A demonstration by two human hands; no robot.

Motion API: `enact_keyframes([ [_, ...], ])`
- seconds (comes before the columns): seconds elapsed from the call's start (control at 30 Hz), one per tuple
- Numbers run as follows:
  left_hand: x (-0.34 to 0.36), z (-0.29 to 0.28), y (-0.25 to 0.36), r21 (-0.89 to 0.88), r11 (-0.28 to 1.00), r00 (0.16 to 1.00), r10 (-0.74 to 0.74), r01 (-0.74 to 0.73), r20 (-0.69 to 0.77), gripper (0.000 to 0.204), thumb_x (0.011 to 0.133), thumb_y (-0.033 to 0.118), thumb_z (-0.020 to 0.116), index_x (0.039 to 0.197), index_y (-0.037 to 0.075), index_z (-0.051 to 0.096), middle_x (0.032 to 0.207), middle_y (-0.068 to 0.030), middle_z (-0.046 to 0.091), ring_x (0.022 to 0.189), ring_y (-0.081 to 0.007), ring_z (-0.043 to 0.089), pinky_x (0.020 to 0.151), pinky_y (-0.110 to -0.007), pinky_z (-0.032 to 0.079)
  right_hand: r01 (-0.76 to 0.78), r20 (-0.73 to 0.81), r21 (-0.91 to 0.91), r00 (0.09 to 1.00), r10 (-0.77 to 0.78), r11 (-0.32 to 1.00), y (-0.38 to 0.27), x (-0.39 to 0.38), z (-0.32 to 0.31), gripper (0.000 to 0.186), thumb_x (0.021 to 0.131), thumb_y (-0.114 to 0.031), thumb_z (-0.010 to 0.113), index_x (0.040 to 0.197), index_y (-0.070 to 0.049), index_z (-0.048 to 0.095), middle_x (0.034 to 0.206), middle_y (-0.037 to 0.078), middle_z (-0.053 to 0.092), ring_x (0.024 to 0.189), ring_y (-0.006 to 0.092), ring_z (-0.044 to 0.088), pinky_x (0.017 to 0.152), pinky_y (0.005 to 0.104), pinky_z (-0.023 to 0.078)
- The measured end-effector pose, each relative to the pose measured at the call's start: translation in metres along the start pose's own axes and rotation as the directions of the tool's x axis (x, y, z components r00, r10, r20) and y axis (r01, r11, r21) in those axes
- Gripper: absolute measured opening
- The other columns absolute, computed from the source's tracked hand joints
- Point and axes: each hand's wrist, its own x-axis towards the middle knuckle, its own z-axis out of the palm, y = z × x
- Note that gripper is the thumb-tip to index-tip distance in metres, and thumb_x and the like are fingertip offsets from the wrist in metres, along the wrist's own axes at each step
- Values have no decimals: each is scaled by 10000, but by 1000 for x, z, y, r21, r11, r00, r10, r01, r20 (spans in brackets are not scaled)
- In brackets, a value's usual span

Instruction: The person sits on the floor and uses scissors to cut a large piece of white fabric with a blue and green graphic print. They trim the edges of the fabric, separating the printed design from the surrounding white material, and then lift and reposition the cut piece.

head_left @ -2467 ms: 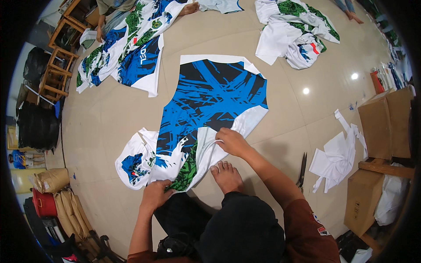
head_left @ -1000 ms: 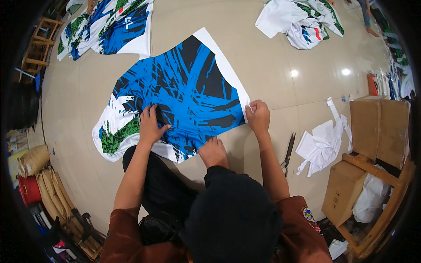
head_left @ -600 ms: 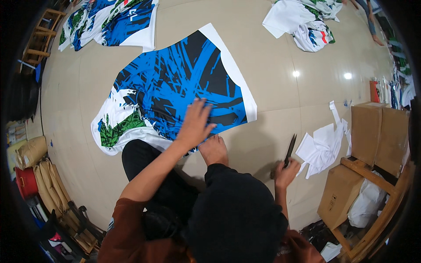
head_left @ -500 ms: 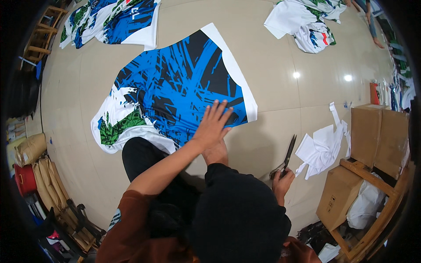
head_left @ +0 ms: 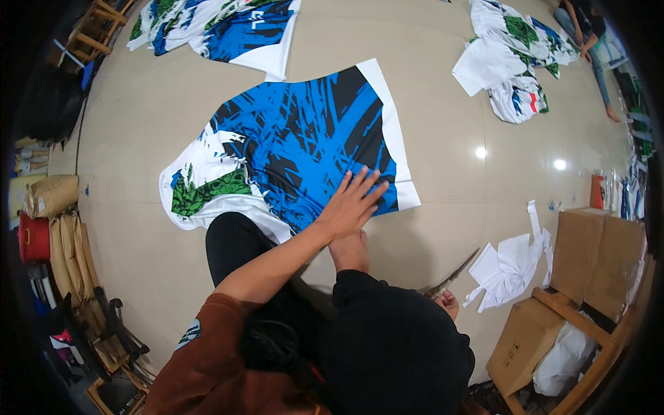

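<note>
A large fabric panel (head_left: 304,138) printed blue and black, with a white edge and a green-and-white folded part at its left, lies on the tiled floor. My left hand (head_left: 349,199) rests spread on the blue area near the panel's lower right. Below it shows my bare foot (head_left: 349,252). My right hand (head_left: 445,302), partly hidden by my dark-covered head, is closed on the handles of long scissors (head_left: 458,271), whose blades point up and right. Beside them lie crumpled white cloth scraps (head_left: 505,266).
Printed fabric pieces (head_left: 245,38) and a second pile (head_left: 515,59) lie at the back. A seated person (head_left: 595,55) is at top right. Cardboard boxes (head_left: 579,252) and a wooden frame (head_left: 567,315) stand right; paper sacks (head_left: 52,194), a red container (head_left: 33,236) and wooden stools (head_left: 93,28) left.
My left hand has moved rightward across the panel and lies flat. My right hand left the panel's edge and took hold of the scissors. The panel was turned and spread earlier.
</note>
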Motion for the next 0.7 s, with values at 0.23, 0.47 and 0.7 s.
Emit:
enact_keyframes([
  [0.23, 37, -47, -113, 59, 751, 703, -584, 658, -406, 826, 1066, 553, 536, 1732, 165, 241, 1795, -218, 137, 1645, -499, 77, 1255, -751, 84, -92, 158, -75, 982, 103, 993, -15, -17, 32, 244, 968, -176, 850, 983, -60, 636, 831, 43, 714, 683, 102, 622, 627, 265, 481],
  [0.47, 30, -80, -192, 221, 730, 755, -575, 647, -314, 830, 1066, 662, 462, 1747, 266, 200, 1809, -195, 103, 1640, -527, 36, 1250, -766, 30, 179, 243, -391, 966, -87, 903, -26, -34, 73, 352, 906, -207, 913, 984, -4, 637, 854, 60, 735, 795, 127, 664, 708, 324, 537],
  [0.7, 27, -67, -198, 234, 788, 797, -460, 569, -392, 813, 1090, 586, 472, 1728, 135, 247, 1793, -225, 152, 1624, -546, 107, 1260, -741, 87, 147, 350, -460, 936, 27, 875, -64, -35, 118, 365, 900, -216, 914, 1029, 22, 669, 865, 63, 738, 801, 121, 662, 720, 298, 535],
])
